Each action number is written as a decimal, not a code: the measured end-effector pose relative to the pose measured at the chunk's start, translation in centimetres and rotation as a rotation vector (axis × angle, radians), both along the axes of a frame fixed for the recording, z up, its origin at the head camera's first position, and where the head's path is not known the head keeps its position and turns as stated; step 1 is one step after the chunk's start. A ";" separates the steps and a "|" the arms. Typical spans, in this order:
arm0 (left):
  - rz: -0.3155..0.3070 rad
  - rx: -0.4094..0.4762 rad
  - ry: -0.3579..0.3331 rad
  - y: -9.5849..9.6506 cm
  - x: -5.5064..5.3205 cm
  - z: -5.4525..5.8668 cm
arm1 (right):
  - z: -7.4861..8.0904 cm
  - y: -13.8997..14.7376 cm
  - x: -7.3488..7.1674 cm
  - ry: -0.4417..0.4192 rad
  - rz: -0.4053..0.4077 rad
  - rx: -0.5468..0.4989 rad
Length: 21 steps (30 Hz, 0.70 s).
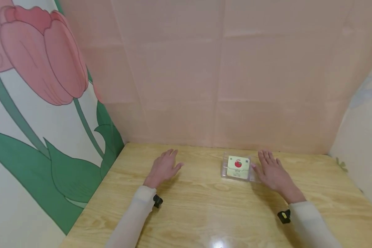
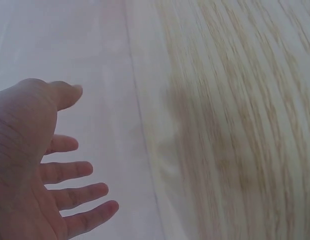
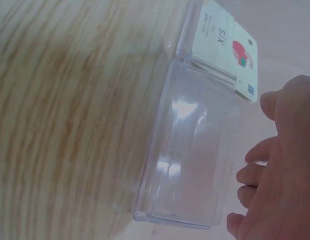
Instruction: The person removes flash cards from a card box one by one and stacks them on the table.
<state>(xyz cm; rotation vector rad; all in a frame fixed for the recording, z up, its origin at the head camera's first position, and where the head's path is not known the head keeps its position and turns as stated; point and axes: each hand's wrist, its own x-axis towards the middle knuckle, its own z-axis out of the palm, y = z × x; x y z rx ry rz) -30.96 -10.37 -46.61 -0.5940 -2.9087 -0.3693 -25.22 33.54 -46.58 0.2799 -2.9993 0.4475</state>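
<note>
On the wooden table lies a clear plastic case (image 1: 224,171) with two sections side by side. Pale cards (image 1: 238,168) sit in its left section, the top one printed with a red fruit. In the right wrist view that card (image 3: 215,35) reads "six", and the see-through section (image 3: 187,150) lies nearest the hand. My right hand (image 1: 272,174) hovers at the case's right side, fingers extended and thumb towards the cards. Well left of the case, my left hand (image 1: 163,168) is held over the table, fingers spread and holding nothing, as the left wrist view shows.
The wood-grain table (image 1: 198,206) meets a pinkish cloth backdrop (image 1: 179,86) at its far edge. A wall with painted tulips (image 1: 43,55) stands at the left, a pale wall (image 1: 362,120) at the right. Both wrists carry small black devices (image 1: 284,216).
</note>
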 end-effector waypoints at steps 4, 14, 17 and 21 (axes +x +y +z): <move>-0.008 0.012 -0.003 0.4 -0.1 0.2 | 0.0 0.0 0.0 -0.007 0.000 -0.003; -0.027 0.055 -0.043 1.4 -0.2 0.4 | -0.9 -0.1 -0.4 -0.005 0.005 0.005; -0.040 0.075 -0.047 1.7 -0.3 0.4 | -1.1 -0.1 -0.6 -0.005 0.008 0.007; -0.065 0.096 -0.044 2.1 -0.5 0.3 | -1.4 -0.1 -0.7 -0.006 0.007 0.014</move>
